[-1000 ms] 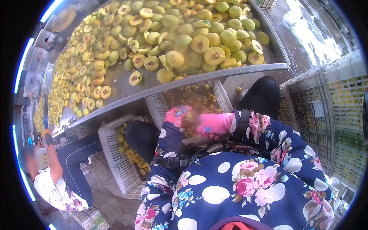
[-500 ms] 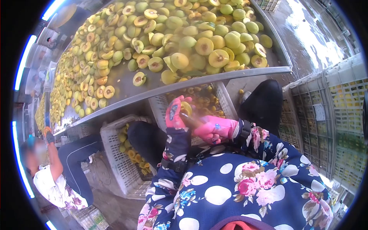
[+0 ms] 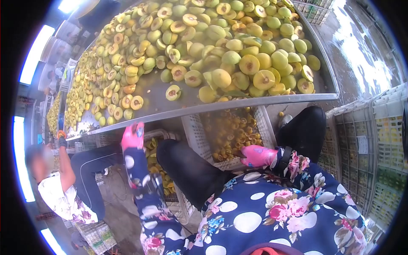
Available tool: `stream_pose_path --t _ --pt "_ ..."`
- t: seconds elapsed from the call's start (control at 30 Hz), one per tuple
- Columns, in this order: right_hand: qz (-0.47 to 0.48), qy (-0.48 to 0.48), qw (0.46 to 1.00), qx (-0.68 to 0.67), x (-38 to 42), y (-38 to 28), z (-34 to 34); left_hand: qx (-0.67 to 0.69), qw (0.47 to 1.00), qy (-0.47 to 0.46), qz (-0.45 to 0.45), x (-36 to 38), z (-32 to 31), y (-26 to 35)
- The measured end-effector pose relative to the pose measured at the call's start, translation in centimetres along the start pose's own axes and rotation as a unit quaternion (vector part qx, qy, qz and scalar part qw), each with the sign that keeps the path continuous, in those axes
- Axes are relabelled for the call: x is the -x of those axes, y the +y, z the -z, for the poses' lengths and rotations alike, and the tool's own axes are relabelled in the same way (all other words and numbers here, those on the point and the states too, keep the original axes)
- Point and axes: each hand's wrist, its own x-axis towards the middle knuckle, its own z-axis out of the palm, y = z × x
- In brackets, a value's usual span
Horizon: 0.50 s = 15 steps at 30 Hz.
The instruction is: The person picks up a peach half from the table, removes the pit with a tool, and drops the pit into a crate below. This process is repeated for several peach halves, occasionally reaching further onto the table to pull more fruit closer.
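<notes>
The left hand (image 3: pixel 134 135), in a pink glove, is raised just beside the near rim of the metal desk (image 3: pixel 157 91), close to the far end of the left crate (image 3: pixel 183 208); its fingers point to the far side, but I cannot tell if they are spread or pinch something. The right hand (image 3: pixel 259 156), also gloved in pink, is low at the near end of the middle crate (image 3: pixel 196 135); its fingers look partly curled, and I cannot tell what is inside them.

For good handling, I think the left hand should pass a little clear of the rim, so that the knuckles do not knock; a light hold of the fingertips seems better than a squeeze, because cut flesh may bruise and become slippery.

The halved fruits (image 3: pixel 264 79) lie in a broad heap on the desk; their skin is yellow-green and smooth, and many cut faces are pale yellow with a brownish centre; one half fruit (image 3: pixel 173 92) lies on nearly bare metal, cut face up. Smaller, darker yellow pieces (image 3: pixel 238 129) lie in the middle crate; some of them look hollow.
</notes>
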Motion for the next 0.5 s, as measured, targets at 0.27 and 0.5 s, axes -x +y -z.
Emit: stream_pose_path --t 0.27,0.5 --pt "0.012 0.110 0.981 -0.161 1.1 -1.1 1.6 -0.142 0.943 -0.277 -0.116 -9.2 -14.2 7.4" --pt "0.167 0.137 0.810 -0.546 2.2 -4.0 5.1 0.402 0.857 -0.310 0.087 0.9 -12.2 13.5"
